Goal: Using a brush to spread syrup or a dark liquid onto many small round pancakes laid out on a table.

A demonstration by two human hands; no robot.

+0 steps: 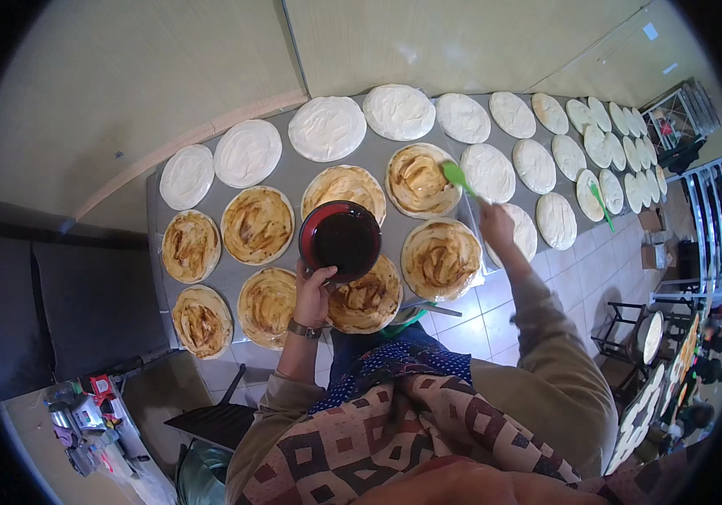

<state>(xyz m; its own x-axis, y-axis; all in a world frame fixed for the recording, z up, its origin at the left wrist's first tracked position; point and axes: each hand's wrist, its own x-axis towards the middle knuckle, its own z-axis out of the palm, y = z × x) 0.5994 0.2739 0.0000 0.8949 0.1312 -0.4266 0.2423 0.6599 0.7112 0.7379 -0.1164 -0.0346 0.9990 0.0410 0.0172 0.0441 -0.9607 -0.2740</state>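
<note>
My left hand (315, 297) holds a bowl (340, 243) with a red inside and dark liquid in it, over the table. In my right hand (497, 224) is a green spatula or spoon (457, 175), its head at the right edge of a dough round coated with brown liquid (421, 180). Several other rounds near me carry brown streaks, such as the brown-coated round (441, 259) below it. Along the back lie pale cream-coated dough rounds (399, 112) without brown coating.
The grey table (285, 170) runs along a wall and far right, bearing many pale rounds and another green utensil (602, 205). A dark folding chair (212, 416) and a cluttered side table (127, 435) stand lower left. Several people are in the distance at right.
</note>
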